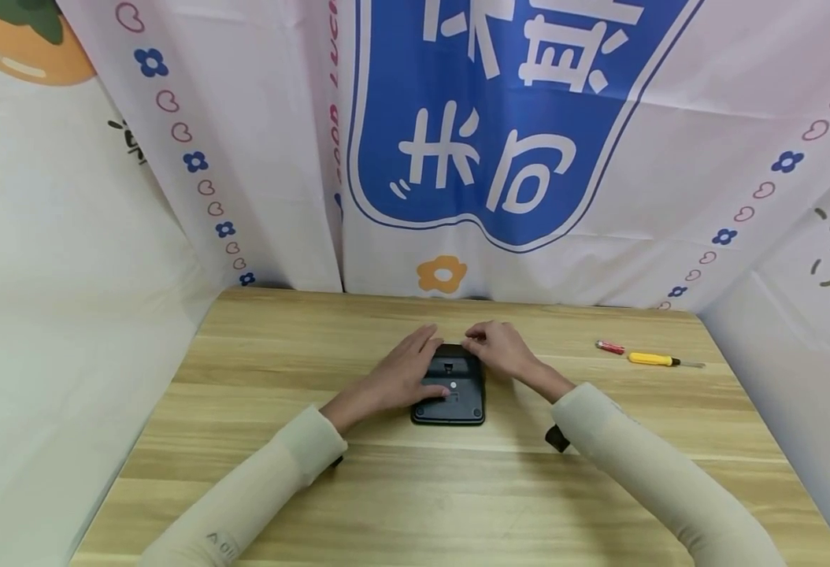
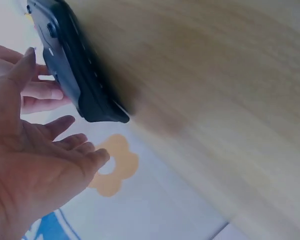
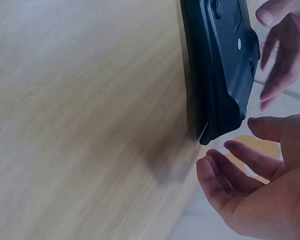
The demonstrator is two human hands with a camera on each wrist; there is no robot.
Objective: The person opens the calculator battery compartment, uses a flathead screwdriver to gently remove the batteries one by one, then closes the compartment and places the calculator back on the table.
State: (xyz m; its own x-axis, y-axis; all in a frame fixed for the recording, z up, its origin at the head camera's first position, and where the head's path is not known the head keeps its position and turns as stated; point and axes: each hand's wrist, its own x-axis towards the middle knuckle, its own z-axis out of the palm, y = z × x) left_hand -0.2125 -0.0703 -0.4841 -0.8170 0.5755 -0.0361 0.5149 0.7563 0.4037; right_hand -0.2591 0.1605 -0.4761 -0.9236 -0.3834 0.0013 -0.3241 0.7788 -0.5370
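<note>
A black desk calculator (image 1: 466, 402) lies face down on the wooden table, its back with round feet and a small slot turned up. My left hand (image 1: 398, 376) is at its left side, the thumb reaching over the back and the fingers stretched toward the far end. In the left wrist view these fingers look loose and spread. My right hand (image 1: 505, 348) is by the far right corner, fingers bent. The right wrist view shows the thumb (image 3: 267, 128) close to the calculator's raised end and the fingertips just off the corner, with nothing between them.
A red battery (image 1: 609, 346) and a yellow-handled screwdriver (image 1: 652, 359) lie at the right on the table (image 1: 415, 504). Printed cloth (image 1: 280, 197) hangs behind the table's far edge and along both sides.
</note>
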